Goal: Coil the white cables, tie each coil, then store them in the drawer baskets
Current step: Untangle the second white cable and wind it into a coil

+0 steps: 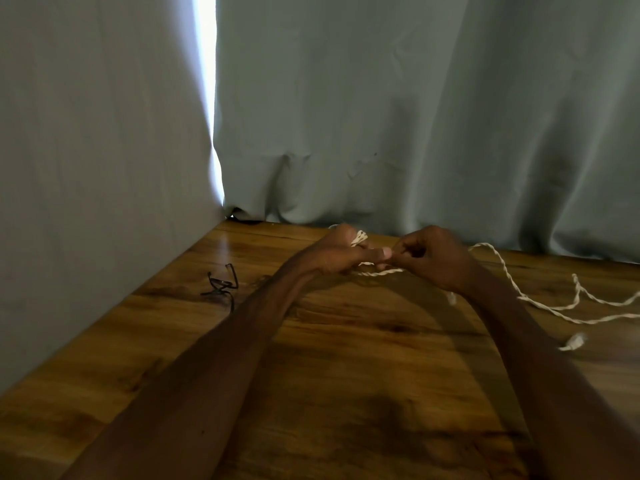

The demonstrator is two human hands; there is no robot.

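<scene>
A twisted white cable (pixel 503 268) runs across the wooden table (pixel 346 341) from my hands out to the right edge, its frayed end (pixel 573 342) lying at the right. My left hand (pixel 341 254) grips several turns of the cable wound round its fingers. Close beside it, my right hand (pixel 433 258) pinches the cable between thumb and fingers. The two hands almost touch near the table's far edge. Some black twist ties (pixel 223 284) lie to the left of my left forearm.
A grey-green curtain (pixel 415 116) hangs along the back of the table, and a second curtain panel (pixel 86 150) along its left side. A bright gap (pixel 207 81) shows between them. No drawer or basket is in view.
</scene>
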